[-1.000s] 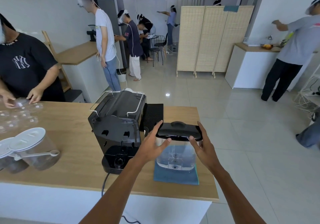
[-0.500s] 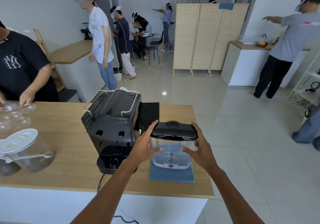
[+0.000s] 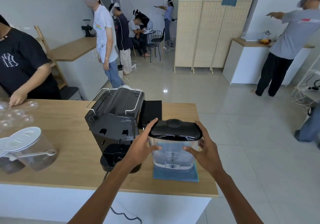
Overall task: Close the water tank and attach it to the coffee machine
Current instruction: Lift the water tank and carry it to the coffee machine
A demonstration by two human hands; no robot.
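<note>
A clear plastic water tank [image 3: 173,156] stands on a blue cloth [image 3: 175,175] near the counter's right end, with its glossy black lid [image 3: 174,130] sitting on top. My left hand [image 3: 142,147] clasps the tank's left side, thumb across the front and a finger along the lid's left edge. My right hand [image 3: 206,152] clasps the right side the same way. The black coffee machine [image 3: 114,123] stands just left of the tank, its back turned toward me, with an empty round base [image 3: 115,158] at the bottom.
A black mat [image 3: 152,111] lies behind the tank. Lidded clear jars [image 3: 29,149] with a spoon stand at the left. A person in a black shirt [image 3: 20,64] works at the counter's far left over clear cups [image 3: 15,114]. The counter edge [image 3: 207,191] drops off just right of the cloth.
Both hands have slid down from the lid's ends to the tank's sides, thumbs now across its front. The lid sits closed on the tank. The view has moved closer.
</note>
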